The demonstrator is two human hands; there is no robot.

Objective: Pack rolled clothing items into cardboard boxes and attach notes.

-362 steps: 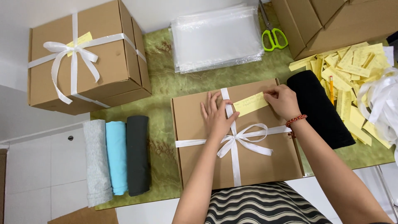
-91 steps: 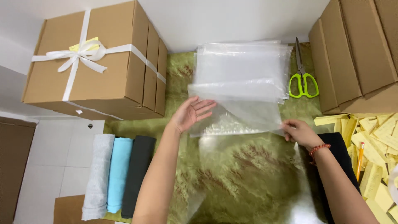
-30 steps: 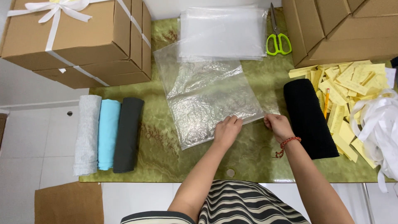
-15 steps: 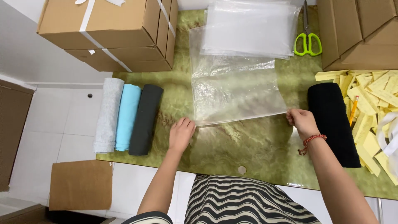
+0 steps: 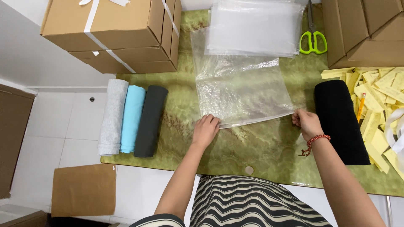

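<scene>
Free: bare desk [image 5: 252, 147] near the clear bag [image 5: 244, 94].
Left: three fabric rolls [image 5: 132, 120].
Right: black roll [image 5: 341, 122].
Far: boxes [image 5: 122, 33], bag stack [image 5: 254, 27].

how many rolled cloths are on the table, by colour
grey roll: 1
light blue roll: 1
dark grey roll: 1
black roll: 1
total: 4

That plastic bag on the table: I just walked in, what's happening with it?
A person holds a clear bag flat on the green table, left hand at its near left corner, right hand at the near right. Three fabric rolls lie to the left, a black roll to the right, more bags and scissors behind.
</scene>
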